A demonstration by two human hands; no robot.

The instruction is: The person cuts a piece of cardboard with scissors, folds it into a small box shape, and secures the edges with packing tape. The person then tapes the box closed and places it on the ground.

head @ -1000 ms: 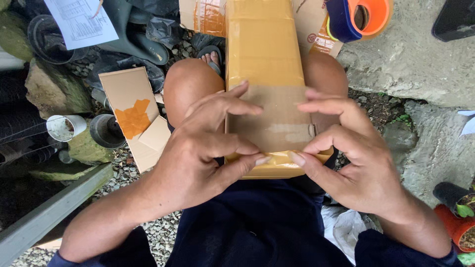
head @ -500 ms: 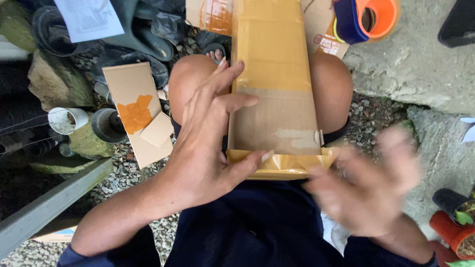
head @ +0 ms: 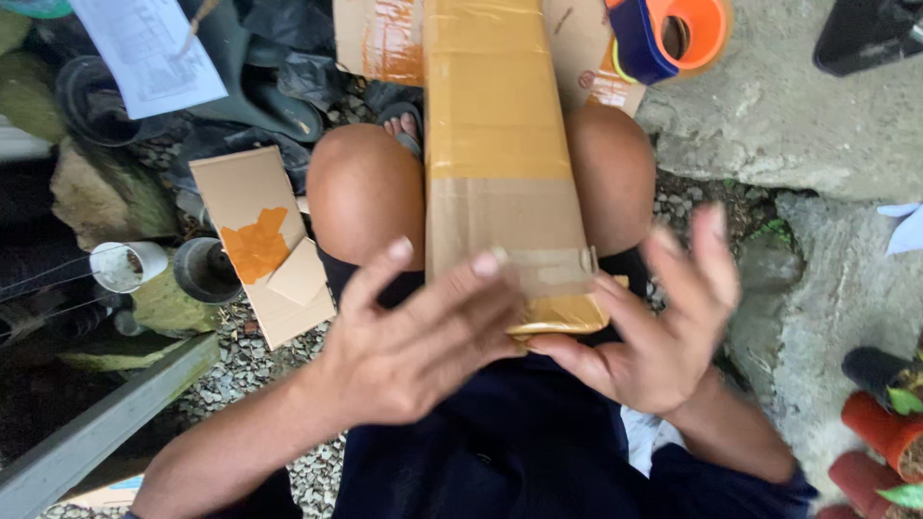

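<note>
The long taped cardboard box (head: 500,163) lies lengthwise across the 2 knees for support, its near end steadied by the left hand (head: 413,351) with fingers spread, while the right hand (head: 663,327) hovers open beside it.

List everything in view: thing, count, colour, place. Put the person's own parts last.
cardboard box: one, brown with tan tape, long, lying between the knees
tape dispenser: one, orange and blue, top right on the concrete
cardboard scrap: one, brown with an orange tape patch, on the gravel at left
paper sheet: one, white, printed, top left
white cup: one, at left, on its side
dark pot: one, beside the cup
red pots: two at least, bottom right, with green leaves
knees: two, bare, either side of the box
left hand: open, fingers on the box's near end
right hand: open, blurred, at the box's near right corner
</note>
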